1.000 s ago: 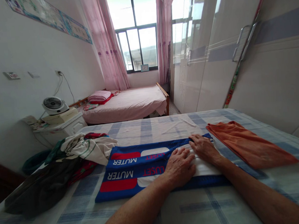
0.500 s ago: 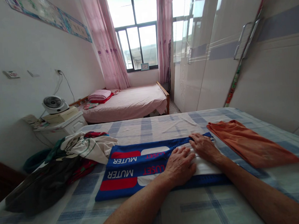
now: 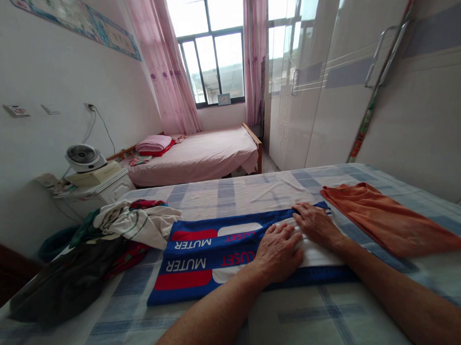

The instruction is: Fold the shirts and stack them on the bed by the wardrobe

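Hardly anything has moved since the earlier frames: both hands keep their places on the cloth, and only the view has tipped slightly.

The left hand [image 3: 280, 252] lies palm down, opened out, fingers a little apart and gently bent, resting on the blue garment [image 3: 181, 266] where the blue meets a white panel [image 3: 323, 258]. It looks to press rather than grip. The right hand [image 3: 315, 223] is just beside it and farther from the wearer, also palm down and opened out, its fingers near the garment's far edge. No cloth shows pinched in either hand, though the undersides of the fingers are hidden.

The step in hand seems to be smoothing the layers flat. The next move calls for light, even pressure, so that the layers do not slide or bunch, and then a clean lift of the fingers.

The garment lies folded lengthwise on the near bed [image 3: 286, 320], its lettered end out to the left, bare of hands. Past its right end lies an orange garment [image 3: 389, 220], spread flat. At the left end, a loose pile of clothes [image 3: 140, 222] comes right up against it. Beyond stand a pink bed [image 3: 209, 155] and a fan [image 3: 84, 156].
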A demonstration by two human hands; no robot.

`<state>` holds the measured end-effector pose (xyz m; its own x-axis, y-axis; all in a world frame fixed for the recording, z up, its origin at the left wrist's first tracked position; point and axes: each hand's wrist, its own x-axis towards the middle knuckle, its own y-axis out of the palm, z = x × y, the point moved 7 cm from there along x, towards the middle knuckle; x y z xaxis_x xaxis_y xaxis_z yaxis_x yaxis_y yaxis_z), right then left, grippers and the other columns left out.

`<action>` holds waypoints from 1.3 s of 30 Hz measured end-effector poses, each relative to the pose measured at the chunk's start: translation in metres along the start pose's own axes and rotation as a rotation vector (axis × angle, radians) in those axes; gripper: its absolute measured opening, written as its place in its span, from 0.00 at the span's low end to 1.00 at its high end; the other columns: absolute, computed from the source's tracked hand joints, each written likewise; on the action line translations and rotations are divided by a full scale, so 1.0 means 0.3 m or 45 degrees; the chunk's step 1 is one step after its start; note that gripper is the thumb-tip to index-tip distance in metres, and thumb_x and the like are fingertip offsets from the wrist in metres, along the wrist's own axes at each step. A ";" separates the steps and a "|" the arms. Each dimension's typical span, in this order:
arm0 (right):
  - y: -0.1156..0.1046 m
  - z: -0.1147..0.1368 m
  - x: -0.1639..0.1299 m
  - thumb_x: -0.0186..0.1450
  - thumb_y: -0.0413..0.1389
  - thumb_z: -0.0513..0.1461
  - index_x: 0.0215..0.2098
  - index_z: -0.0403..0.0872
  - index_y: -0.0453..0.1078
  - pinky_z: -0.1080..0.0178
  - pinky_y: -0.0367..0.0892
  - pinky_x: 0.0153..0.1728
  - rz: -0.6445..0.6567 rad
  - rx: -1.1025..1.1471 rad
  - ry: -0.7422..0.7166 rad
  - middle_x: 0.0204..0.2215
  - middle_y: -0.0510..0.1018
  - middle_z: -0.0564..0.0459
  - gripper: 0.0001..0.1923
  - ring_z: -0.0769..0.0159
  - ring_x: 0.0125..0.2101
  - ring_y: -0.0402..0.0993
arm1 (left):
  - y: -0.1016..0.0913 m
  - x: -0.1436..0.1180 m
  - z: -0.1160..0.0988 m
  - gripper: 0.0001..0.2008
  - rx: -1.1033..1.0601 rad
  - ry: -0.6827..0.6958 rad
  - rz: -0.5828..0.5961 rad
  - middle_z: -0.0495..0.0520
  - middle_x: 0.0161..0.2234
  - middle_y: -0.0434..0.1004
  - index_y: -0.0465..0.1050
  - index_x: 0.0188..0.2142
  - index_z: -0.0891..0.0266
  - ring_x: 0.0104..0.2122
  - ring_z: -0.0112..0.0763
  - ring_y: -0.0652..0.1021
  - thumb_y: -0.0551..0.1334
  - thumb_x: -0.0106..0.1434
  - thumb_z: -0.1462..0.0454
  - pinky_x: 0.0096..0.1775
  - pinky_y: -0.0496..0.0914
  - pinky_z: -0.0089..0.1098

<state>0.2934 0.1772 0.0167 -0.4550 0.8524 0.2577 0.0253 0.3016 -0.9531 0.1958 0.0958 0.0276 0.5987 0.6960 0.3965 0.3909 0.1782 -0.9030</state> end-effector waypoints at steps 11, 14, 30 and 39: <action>-0.012 0.001 0.002 0.65 0.43 0.35 0.42 0.44 0.71 0.58 0.59 0.48 -0.012 0.014 0.006 0.52 0.70 0.45 0.15 0.59 0.53 0.62 | -0.018 0.000 -0.008 0.14 0.011 0.018 0.016 0.54 0.49 0.68 0.67 0.47 0.58 0.52 0.36 0.65 0.53 0.63 0.59 0.56 0.58 0.39; -0.012 0.001 0.001 0.65 0.43 0.35 0.42 0.44 0.71 0.58 0.59 0.48 -0.023 0.026 0.005 0.51 0.71 0.44 0.15 0.59 0.53 0.62 | -0.022 -0.001 -0.009 0.14 0.019 0.015 0.018 0.55 0.49 0.68 0.67 0.46 0.58 0.53 0.36 0.65 0.52 0.63 0.59 0.56 0.58 0.39; -0.009 0.007 -0.001 0.65 0.44 0.34 0.42 0.45 0.71 0.58 0.60 0.47 -0.030 -0.035 -0.039 0.52 0.70 0.45 0.15 0.59 0.54 0.61 | -0.024 -0.001 -0.011 0.13 0.028 0.024 0.018 0.55 0.49 0.69 0.67 0.45 0.58 0.52 0.36 0.66 0.52 0.63 0.59 0.55 0.59 0.39; -0.004 -0.009 0.000 0.65 0.43 0.36 0.43 0.45 0.71 0.58 0.60 0.47 -0.050 0.052 0.052 0.51 0.71 0.45 0.15 0.59 0.53 0.63 | -0.009 -0.002 -0.007 0.14 0.009 0.026 -0.017 0.54 0.49 0.69 0.67 0.47 0.58 0.53 0.36 0.66 0.53 0.63 0.59 0.56 0.59 0.39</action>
<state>0.2956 0.1780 0.0183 -0.4180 0.8572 0.3008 -0.0286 0.3185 -0.9475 0.1957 0.0935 0.0303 0.6076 0.6793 0.4116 0.3941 0.1921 -0.8988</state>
